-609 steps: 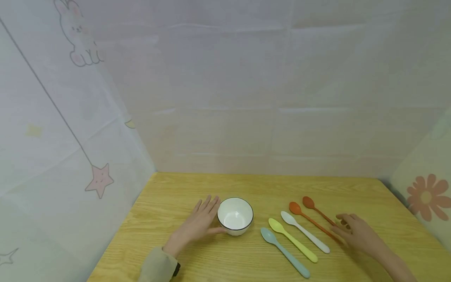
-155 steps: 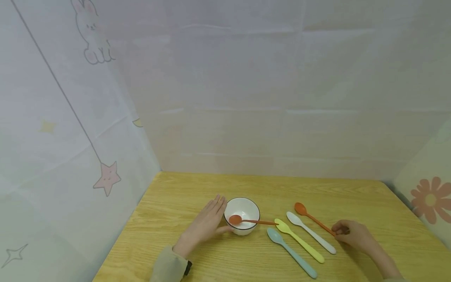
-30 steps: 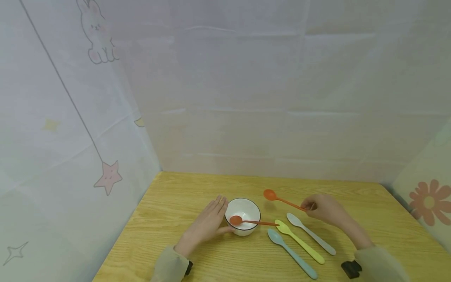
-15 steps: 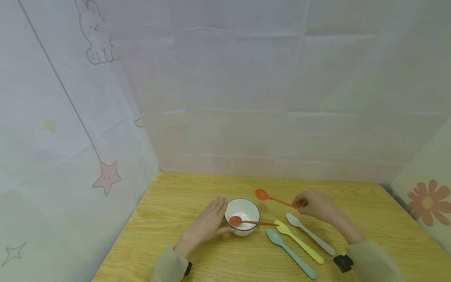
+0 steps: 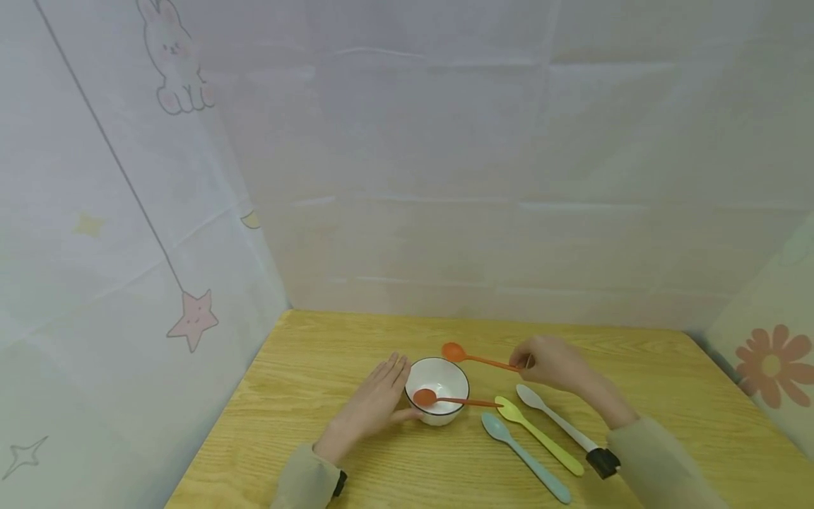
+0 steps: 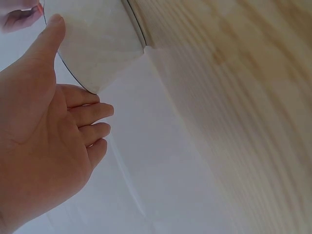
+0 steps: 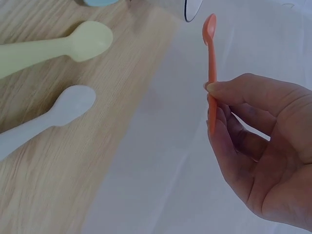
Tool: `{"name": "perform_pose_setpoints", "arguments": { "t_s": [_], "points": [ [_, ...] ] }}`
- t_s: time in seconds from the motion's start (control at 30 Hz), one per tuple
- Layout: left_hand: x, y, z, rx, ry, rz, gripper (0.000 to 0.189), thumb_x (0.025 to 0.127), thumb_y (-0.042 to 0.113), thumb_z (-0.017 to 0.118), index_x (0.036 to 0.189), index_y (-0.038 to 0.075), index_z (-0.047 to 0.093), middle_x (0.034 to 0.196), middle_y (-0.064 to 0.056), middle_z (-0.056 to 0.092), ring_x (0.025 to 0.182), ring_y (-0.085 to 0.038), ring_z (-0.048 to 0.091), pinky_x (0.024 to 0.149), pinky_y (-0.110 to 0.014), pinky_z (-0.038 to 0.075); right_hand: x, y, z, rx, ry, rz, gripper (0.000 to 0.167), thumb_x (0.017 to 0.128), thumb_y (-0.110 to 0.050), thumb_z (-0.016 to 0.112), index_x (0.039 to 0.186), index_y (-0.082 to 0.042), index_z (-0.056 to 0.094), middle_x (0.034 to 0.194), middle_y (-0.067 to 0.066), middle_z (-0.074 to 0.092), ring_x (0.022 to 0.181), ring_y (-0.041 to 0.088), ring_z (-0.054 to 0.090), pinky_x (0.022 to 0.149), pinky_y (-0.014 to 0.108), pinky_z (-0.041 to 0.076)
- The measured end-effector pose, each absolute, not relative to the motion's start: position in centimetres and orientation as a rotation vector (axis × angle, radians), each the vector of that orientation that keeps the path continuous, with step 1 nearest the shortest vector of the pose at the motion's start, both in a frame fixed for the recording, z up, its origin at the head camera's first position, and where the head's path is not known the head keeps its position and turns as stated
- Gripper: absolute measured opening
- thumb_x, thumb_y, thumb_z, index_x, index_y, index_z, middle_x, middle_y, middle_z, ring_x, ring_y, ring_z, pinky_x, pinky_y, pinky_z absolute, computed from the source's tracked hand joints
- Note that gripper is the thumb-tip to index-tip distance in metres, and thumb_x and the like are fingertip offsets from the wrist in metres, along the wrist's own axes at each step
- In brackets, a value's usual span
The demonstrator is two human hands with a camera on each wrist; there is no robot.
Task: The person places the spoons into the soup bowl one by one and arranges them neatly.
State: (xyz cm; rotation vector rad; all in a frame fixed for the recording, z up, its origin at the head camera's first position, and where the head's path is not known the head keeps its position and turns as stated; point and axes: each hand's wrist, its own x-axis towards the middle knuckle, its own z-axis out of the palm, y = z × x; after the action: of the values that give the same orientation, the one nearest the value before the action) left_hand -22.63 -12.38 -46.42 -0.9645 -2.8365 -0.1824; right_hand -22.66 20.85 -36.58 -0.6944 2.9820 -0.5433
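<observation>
Two orange spoons showed in the head view: the right hand (image 5: pixel 552 362) held one orange spoon (image 5: pixel 469 357) near the bowl's far rim, while the other orange spoon (image 5: pixel 453 401) lay on the white bowl (image 5: pixel 446 378), its handle jutting past the rim. The left hand (image 5: pixel 374 399) touched the bowl's side. Blue (image 5: pixel 497 428), yellow (image 5: pixel 540 436) and white spoons (image 5: pixel 562 420) lay on the worktop (image 5: pixel 286 396). In the left wrist view that grip stood wide against the bowl. In the right wrist view the grip pinched the orange handle.
</observation>
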Motion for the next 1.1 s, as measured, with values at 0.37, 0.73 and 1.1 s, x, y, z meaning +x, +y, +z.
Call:
{"name": "perform_pose_setpoints", "arguments": {
  "t_s": [0.37, 0.73, 1.1],
  "points": [
    [-22.5, -12.4, -46.5, -0.958, -2.845, -0.188, 0.090, 0.093, 0.061, 0.055, 0.153, -0.002, 0.032, 0.160, -0.020, 0.032, 0.152, -0.033, 0.026, 0.125, -0.044, 0.029, -22.7, 19.3, -36.4, -0.774, 2.912, -0.543, 0.014, 0.082, -0.001, 0.070, 0.090, -0.010, 0.076, 0.083, 0.001, 0.072, 0.072, 0.007, 0.062, 0.060, 0.022, 0.052],
    [-22.6, -12.5, -46.3, -0.958, -2.846, -0.173, 0.090, 0.093, 0.062, 0.053, 0.153, -0.002, 0.032, 0.161, -0.019, 0.032, 0.152, -0.034, 0.026, 0.125, -0.044, 0.029, -22.9, 18.0, -36.2, -0.821, 2.911, -0.453, 0.013, 0.081, -0.002, 0.071, 0.087, -0.012, 0.076, 0.078, -0.003, 0.070, 0.070, 0.003, 0.060, 0.059, 0.020, 0.051],
    [-22.5, -12.5, -46.1, -0.956, -2.854, -0.174, 0.090, 0.093, 0.060, 0.055, 0.153, -0.003, 0.033, 0.160, -0.020, 0.032, 0.152, -0.033, 0.026, 0.126, -0.044, 0.028, -22.7, 16.7, -35.5, -0.862, 2.870, -0.395, 0.016, 0.078, 0.002, 0.070, 0.085, -0.012, 0.076, 0.079, -0.003, 0.071, 0.070, 0.003, 0.059, 0.058, 0.020, 0.051]
  ]
}}
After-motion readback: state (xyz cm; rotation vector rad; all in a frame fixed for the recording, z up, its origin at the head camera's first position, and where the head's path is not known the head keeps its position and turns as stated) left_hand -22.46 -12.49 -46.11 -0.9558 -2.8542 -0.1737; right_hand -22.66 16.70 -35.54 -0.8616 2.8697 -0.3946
